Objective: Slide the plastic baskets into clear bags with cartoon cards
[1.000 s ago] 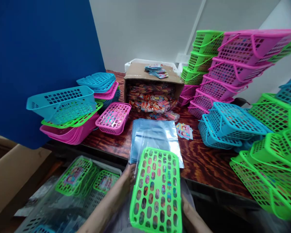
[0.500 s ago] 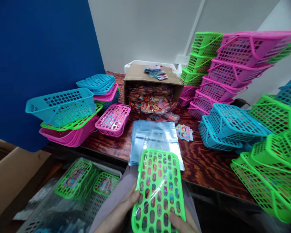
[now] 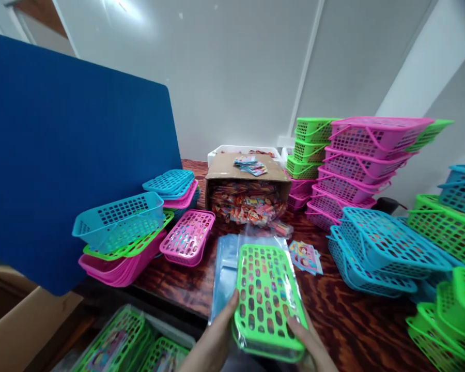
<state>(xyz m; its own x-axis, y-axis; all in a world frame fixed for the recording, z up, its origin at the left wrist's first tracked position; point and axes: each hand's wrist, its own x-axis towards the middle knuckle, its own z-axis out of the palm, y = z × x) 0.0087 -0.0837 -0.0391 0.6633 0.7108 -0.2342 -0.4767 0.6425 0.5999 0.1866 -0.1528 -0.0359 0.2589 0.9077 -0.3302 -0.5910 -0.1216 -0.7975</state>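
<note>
A green lidded plastic basket (image 3: 269,294), filled with colourful items, is inside a clear plastic bag. My left hand (image 3: 219,330) grips its left side, thumb along the edge. On the right side, my right hand (image 3: 310,341) holds it with the thumb on top of the lid; its other fingers are mostly hidden underneath. Under the far part of the basket lies a stack of clear bags (image 3: 225,268) on the table. Just right of the bags rest several printed cards (image 3: 306,257).
An open cardboard box (image 3: 220,170) of small wrapped packets stands at the back, with cards on top. Pink baskets (image 3: 362,165) and blue baskets (image 3: 387,240) are stacked to the right. A pink lidded basket (image 3: 188,235) and empty baskets (image 3: 120,217) sit left. Bagged green baskets (image 3: 114,341) lie in a crate below.
The view has tilted upward. Both hands have carried the bagged green basket forward, further over the stack of clear bags, keeping their grip on its sides.
</note>
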